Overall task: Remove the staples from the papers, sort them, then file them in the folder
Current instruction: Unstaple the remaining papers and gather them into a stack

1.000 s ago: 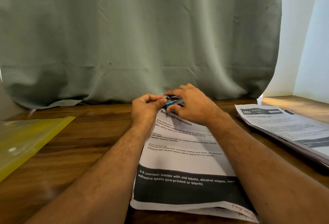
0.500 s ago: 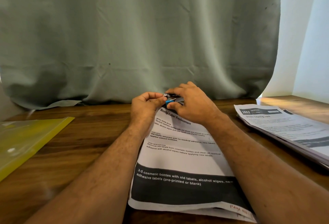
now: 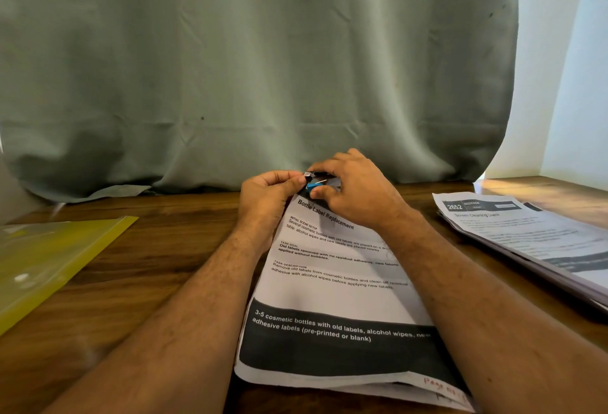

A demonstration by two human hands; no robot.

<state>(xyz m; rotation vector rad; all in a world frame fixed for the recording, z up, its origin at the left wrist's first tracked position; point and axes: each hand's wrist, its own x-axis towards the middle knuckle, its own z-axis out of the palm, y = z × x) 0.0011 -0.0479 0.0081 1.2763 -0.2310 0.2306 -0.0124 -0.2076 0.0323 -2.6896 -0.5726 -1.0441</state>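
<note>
Progress: staple removal is under way; sorting and filing look undone.
Left hand [image 3: 268, 196]: pinches the far corner of the stapled papers [image 3: 332, 282], mid-worktop [image 3: 148, 282].
Right hand [image 3: 358, 193]: curled round a small blue tool [image 3: 312, 187], probably a staple remover, at that corner.
Folder [image 3: 49, 259]: yellow, flat at the left edge.
Second stack [image 3: 526, 232]: right edge.
Room: bare wood between papers and folder; curtain [image 3: 263, 68] close behind the hands.
</note>
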